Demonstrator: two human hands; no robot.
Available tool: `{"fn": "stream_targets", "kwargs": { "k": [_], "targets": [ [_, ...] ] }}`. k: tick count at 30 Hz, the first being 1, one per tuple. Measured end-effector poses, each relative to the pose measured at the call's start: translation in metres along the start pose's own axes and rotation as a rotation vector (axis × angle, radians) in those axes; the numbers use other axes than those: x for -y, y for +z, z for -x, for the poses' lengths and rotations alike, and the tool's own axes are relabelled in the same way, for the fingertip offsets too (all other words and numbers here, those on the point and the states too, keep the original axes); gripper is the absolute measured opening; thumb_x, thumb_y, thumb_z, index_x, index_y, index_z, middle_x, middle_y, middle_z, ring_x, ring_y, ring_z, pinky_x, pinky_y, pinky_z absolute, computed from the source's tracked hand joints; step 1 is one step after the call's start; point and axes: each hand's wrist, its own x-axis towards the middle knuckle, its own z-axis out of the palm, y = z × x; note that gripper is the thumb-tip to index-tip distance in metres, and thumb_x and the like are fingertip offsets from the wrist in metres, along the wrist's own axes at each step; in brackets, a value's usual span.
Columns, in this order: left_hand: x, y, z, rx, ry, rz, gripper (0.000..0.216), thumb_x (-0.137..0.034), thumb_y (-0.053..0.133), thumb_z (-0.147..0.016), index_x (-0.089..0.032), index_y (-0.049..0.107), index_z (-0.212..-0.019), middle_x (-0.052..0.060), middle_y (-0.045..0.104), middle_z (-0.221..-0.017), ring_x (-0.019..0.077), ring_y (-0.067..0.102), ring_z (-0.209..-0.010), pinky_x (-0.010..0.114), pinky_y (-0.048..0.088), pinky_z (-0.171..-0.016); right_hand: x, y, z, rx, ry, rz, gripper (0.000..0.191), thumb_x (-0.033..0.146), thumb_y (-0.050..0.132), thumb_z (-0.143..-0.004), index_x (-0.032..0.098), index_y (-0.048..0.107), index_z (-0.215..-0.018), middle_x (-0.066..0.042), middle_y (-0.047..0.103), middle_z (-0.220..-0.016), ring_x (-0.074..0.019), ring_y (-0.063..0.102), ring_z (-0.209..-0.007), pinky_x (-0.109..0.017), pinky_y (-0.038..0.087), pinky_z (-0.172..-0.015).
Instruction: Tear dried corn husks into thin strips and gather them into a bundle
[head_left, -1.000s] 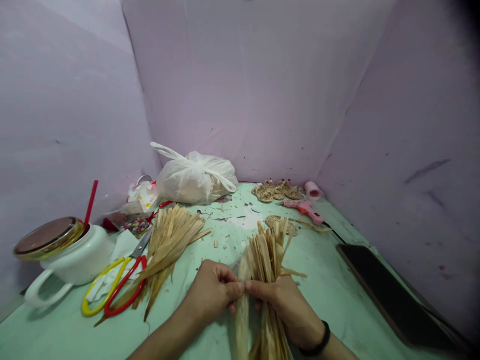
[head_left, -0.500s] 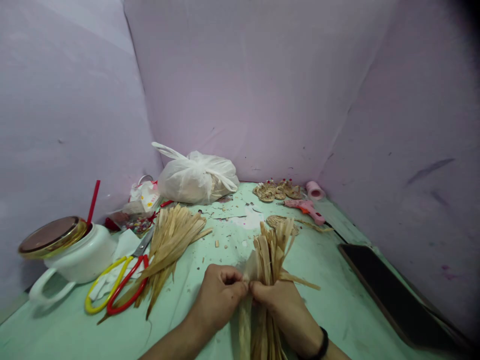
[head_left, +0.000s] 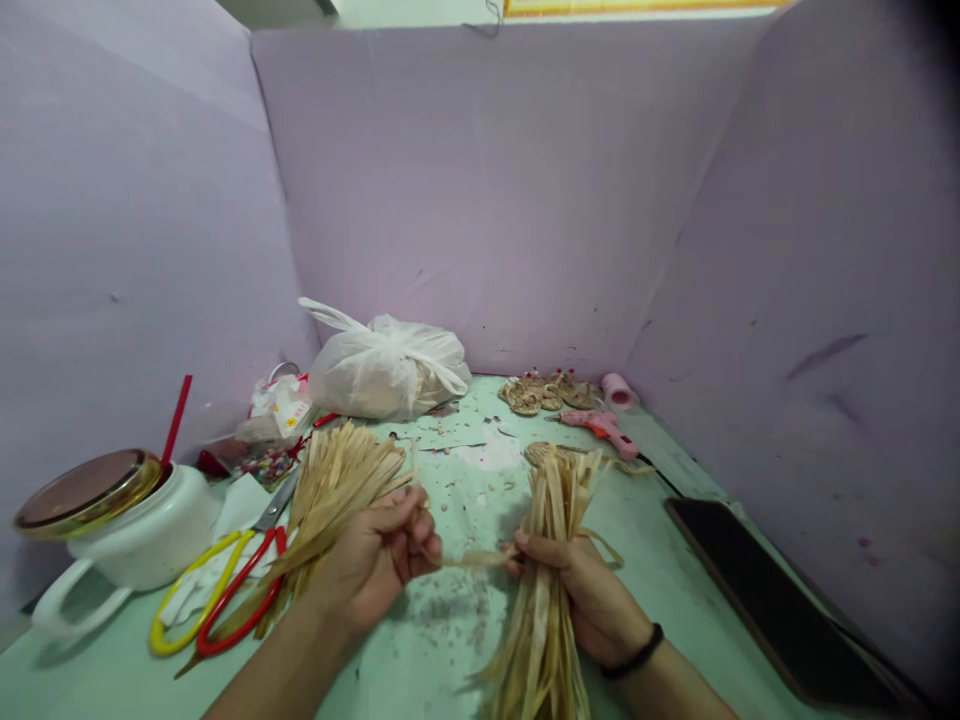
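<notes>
While the right hand (head_left: 585, 585) grips a bundle of dried strips (head_left: 551, 640) at lower centre-right of the frame, the left hand (head_left: 394, 555), at lower centre, has its fingers curled in on one pale strip (head_left: 476, 558). That strip spans the gap between the hands, roughly level, and its right end meets the right thumb and fingertips beside the bundle. It is blurred, so I cannot tell whether that end is pinched there or is joined to the bundle.

To handle this stretch well, I would judge that the right grip should be firm around the bundle's middle, so the loose lengths fanning out above and below do not slip. The left pull is best made smooth and in line with the strip, since thin dry fibre like this probably splits if jerked or twisted. Pinching close to the part being worked should give finer control than holding far out.

The second bundle (head_left: 349, 465), left of centre, lies just behind the left hand, with the scissors (head_left: 251, 600) beside it at lower left; a wide leftward sweep could snag either. On the right, the phone (head_left: 772, 600) lies well apart from the strip.
</notes>
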Motion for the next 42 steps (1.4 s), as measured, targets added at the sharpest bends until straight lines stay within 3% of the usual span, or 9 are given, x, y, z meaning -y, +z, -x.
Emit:
{"fn": "stream_targets", "kwargs": {
  "k": [6, 13, 17, 21, 26, 34, 36, 39, 42],
  "targets": [
    [-0.031, -0.014, 0.009, 0.174, 0.090, 0.135, 0.026, -0.012, 0.034, -0.085, -0.012, 0.057, -0.074, -0.007, 0.041, -0.044, -0.0019, 0.011, -0.024, 0.011, 0.019, -0.026, 0.007, -0.007, -0.003, 0.029, -0.126, -0.009, 0.020, 0.016, 0.073, -0.055, 0.013, 0.061, -0.070, 0.001, 0.061, -0.050, -0.0094, 0.054, -0.042, -0.019, 0.044, -0.042],
    [-0.052, -0.021, 0.026, 0.360, 0.137, 0.038, 0.014, -0.014, 0.044, -0.079, -0.015, 0.055, -0.071, -0.008, 0.039, -0.040, -0.0027, 0.002, -0.023, 0.011, 0.010, -0.025, 0.016, -0.012, -0.004, -0.043, -0.169, 0.045, 0.028, 0.014, 0.075, -0.053, 0.013, 0.063, -0.078, 0.005, 0.055, -0.047, -0.0061, 0.048, -0.038, -0.016, 0.038, -0.037],
    [-0.047, -0.014, 0.025, 0.238, 0.215, -0.002, 0.003, -0.015, 0.054, -0.072, -0.016, 0.054, -0.069, -0.007, 0.045, -0.041, -0.0014, 0.015, -0.022, 0.011, 0.017, -0.026, 0.018, -0.014, -0.002, 0.012, -0.097, 0.016, 0.024, 0.016, 0.077, -0.049, 0.012, 0.064, -0.069, 0.002, 0.060, -0.052, -0.0084, 0.053, -0.044, -0.018, 0.042, -0.043],
    [0.005, 0.010, 0.014, 0.066, -0.019, -0.247, 0.018, -0.024, 0.060, -0.067, -0.013, 0.051, -0.055, 0.002, 0.058, -0.045, 0.0036, 0.039, -0.024, 0.013, 0.022, -0.027, 0.001, -0.001, 0.009, 0.230, 0.058, -0.020, 0.021, 0.022, 0.074, -0.055, 0.012, 0.065, -0.071, -0.004, 0.067, -0.066, -0.0133, 0.060, -0.056, -0.023, 0.047, -0.055],
    [0.057, 0.029, 0.010, -0.026, -0.083, -0.381, 0.026, -0.038, 0.061, -0.062, -0.014, 0.050, -0.056, 0.002, 0.058, -0.041, 0.0067, 0.042, -0.025, 0.016, 0.026, -0.028, -0.019, 0.013, 0.018, 0.425, 0.125, -0.050, 0.026, 0.038, 0.065, -0.067, 0.015, 0.064, -0.079, 0.000, 0.055, -0.041, -0.0160, 0.055, -0.040, -0.028, 0.044, -0.047],
    [0.039, 0.026, 0.011, -0.049, -0.052, -0.689, 0.025, -0.039, 0.056, -0.059, -0.017, 0.049, -0.049, 0.000, 0.053, -0.041, 0.0094, 0.042, -0.032, 0.022, 0.029, -0.036, -0.016, 0.014, 0.021, 0.400, 0.119, -0.051, 0.025, 0.036, 0.068, -0.066, 0.015, 0.066, -0.079, -0.004, 0.065, -0.059, -0.0179, 0.062, -0.058, -0.029, 0.047, -0.059],
    [0.018, 0.017, 0.011, -0.157, 0.143, -1.014, 0.023, -0.036, 0.054, -0.063, -0.016, 0.056, -0.053, 0.004, 0.059, -0.052, 0.0134, 0.051, -0.044, 0.025, 0.036, -0.045, -0.014, 0.011, 0.018, 0.323, 0.123, -0.073, 0.024, 0.034, 0.070, -0.065, 0.014, 0.067, -0.077, -0.004, 0.067, -0.066, -0.0165, 0.062, -0.062, -0.028, 0.048, -0.062],
    [-0.018, -0.005, 0.008, -0.774, 0.638, -1.547, 0.024, -0.032, 0.044, -0.074, -0.020, 0.065, -0.074, 0.007, 0.067, -0.080, 0.0222, 0.058, -0.077, 0.032, 0.039, -0.065, -0.012, 0.007, 0.012, 0.262, 0.155, -0.096, 0.023, 0.033, 0.071, -0.063, 0.013, 0.067, -0.073, -0.005, 0.068, -0.068, -0.0144, 0.061, -0.061, -0.025, 0.048, -0.061],
    [-0.044, -0.027, 0.003, -0.981, 0.487, -1.876, 0.025, -0.033, 0.047, -0.071, -0.019, 0.066, -0.077, 0.011, 0.067, -0.087, 0.0293, 0.059, -0.084, 0.035, 0.038, -0.062, -0.011, 0.006, 0.010, 0.267, 0.168, -0.093, 0.022, 0.035, 0.071, -0.064, 0.013, 0.066, -0.066, -0.003, 0.064, -0.057, -0.0123, 0.058, -0.053, -0.022, 0.046, -0.052]
  ]
}}
